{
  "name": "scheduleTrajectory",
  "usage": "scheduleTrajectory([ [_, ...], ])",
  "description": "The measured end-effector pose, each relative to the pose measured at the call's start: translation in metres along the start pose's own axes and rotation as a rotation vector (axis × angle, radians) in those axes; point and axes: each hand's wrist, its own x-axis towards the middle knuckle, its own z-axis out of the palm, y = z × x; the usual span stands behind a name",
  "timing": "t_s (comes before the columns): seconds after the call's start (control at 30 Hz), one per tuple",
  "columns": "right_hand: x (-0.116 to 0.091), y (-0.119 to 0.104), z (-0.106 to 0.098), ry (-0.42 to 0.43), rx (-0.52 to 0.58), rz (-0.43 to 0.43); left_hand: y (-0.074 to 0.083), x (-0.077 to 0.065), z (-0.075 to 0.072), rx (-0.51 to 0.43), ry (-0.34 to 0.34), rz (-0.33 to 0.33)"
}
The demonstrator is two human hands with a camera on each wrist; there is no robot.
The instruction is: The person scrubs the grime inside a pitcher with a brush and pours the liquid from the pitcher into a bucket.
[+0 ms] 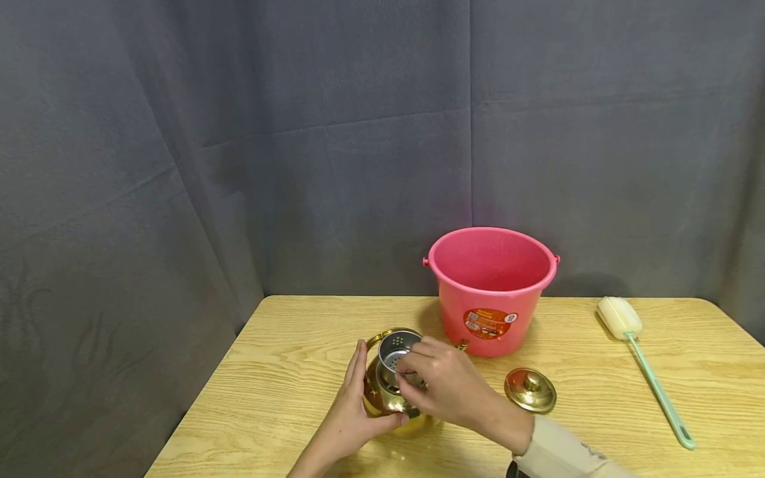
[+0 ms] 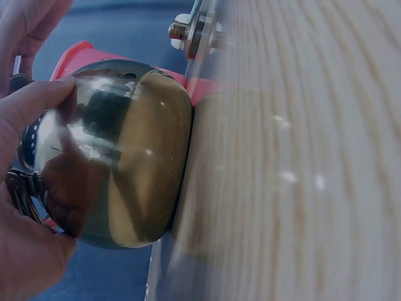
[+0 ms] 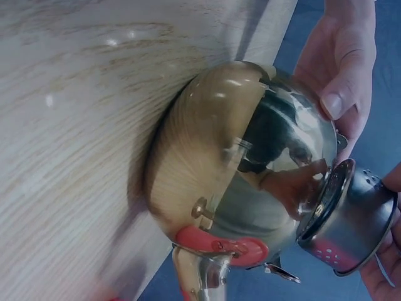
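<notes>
A shiny gold-coloured metal teapot (image 1: 378,397) stands on the table, its spout (image 3: 210,279) toward the bucket's side. My left hand (image 1: 349,415) holds the teapot's round body, thumb along the near side and fingers along the left side. With thumb and fingers, my right hand (image 1: 445,380) pinches the rim of a perforated metal tea strainer (image 3: 351,219). The strainer is at the teapot's mouth, most of its cup standing above the opening and tilted. Just right of my right forearm lies the teapot's gold lid (image 1: 530,392), knob up.
Behind the teapot stands a pink bucket (image 1: 451,305) with an orange label. To the right lies a sponge brush (image 1: 619,318) with a long green handle (image 1: 657,390). A grey curtain (image 1: 358,166) hangs behind the wooden table (image 1: 269,398).
</notes>
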Motion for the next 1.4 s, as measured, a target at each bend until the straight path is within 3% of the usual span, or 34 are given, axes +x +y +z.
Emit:
scheduleTrajectory([
  [0.27, 0.001, 0.002, -0.008, 0.016, -0.010, -0.039, -0.001, 0.000, 0.000, 0.015, 0.003, 0.021],
  [0.57, 0.000, 0.005, -0.024, 0.027, -0.054, -0.025, 0.000, 0.000, 0.001, 0.020, 0.005, -0.002],
  [1.4, -0.011, 0.003, -0.042, 0.033, -0.107, -0.013, 0.000, 0.000, 0.000, 0.022, 0.004, -0.004],
])
